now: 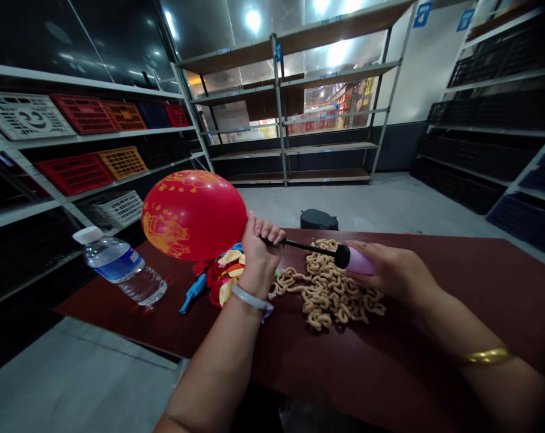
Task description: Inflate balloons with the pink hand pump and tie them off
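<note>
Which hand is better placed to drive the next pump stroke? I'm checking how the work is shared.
Probably the right hand: it holds the pump body, free to slide. The left hand pinches the red balloon neck onto the nozzle.

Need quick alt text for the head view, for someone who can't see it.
The left hand pinches a red balloon onto a pump held by the right hand, above a dark red table with tan clips and a water bottle.

Balloon (193,214) hovering left of left hand (260,249); pump (340,255) lying between hands, above clip pile (331,285) on table (435,300); bottle (119,264) lying far left; right hand (390,270) sitting right of pile.
</note>
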The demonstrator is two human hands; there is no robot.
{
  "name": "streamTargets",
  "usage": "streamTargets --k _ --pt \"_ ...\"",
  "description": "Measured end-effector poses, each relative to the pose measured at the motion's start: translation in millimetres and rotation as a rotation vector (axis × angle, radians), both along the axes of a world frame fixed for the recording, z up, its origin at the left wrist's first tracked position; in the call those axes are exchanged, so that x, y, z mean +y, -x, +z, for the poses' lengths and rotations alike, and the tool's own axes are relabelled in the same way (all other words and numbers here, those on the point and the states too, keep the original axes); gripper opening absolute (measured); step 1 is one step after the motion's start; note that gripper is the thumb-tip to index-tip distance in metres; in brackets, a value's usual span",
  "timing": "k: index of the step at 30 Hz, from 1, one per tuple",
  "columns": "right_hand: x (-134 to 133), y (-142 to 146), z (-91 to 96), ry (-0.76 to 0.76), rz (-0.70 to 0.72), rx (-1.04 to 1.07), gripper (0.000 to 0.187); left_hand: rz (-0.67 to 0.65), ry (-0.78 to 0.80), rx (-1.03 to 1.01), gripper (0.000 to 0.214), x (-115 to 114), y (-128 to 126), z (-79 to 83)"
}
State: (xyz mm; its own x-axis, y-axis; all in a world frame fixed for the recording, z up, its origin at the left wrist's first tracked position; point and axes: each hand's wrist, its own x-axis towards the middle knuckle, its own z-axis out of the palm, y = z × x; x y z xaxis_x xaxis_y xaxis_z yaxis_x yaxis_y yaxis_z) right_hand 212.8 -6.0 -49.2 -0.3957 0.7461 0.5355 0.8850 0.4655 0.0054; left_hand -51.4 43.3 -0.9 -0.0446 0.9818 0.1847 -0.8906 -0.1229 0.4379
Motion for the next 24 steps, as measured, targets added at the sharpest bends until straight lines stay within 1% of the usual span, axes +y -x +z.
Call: streamTargets --k 3,6,8,11,15,18,21,24 --pt "0.3 -5.5 1.4 0.038 -0.046 -0.009 0.056 0.036 0.001 -0.011 0.049 4.7 6.8 -0.8" --pt "-0.7 -2.7 -0.9 0.045 -0.071 -0.036 0.056 0.039 0.011 -0.015 0.048 3.4 1.3 -4.9" --pt "-1.6 2.0 -3.5 0.041 -0.071 -0.042 0.057 0.018 0.02 -0.026 0.048 0.7 -6.2 -8.2" --pt "-4.3 11.2 -6.5 0.021 -0.068 -0.059 0.058 -0.048 0.029 -0.033 0.048 -5.0 -20.5 -12.8" --pt "-9.0 24.1 -7.2 -0.016 -0.09 -0.075 0.06 -0.111 0.044 0.001 0.051 -16.0 -42.9 -18.7" --pt "-11.6 31.1 -6.8 -0.009 -0.046 -0.04 0.059 -0.144 0.036 0.034 0.049 -24.4 -57.7 -24.6" --pt "-13.1 35.0 -6.2 0.019 -0.002 0.008 0.059 -0.159 -0.004 0.053 0.047 -29.9 -66.9 -29.9" --pt "-14.1 37.3 -4.7 0.034 0.018 0.043 0.059 -0.155 -0.016 0.071 0.048 -31.8 -68.7 -30.0"
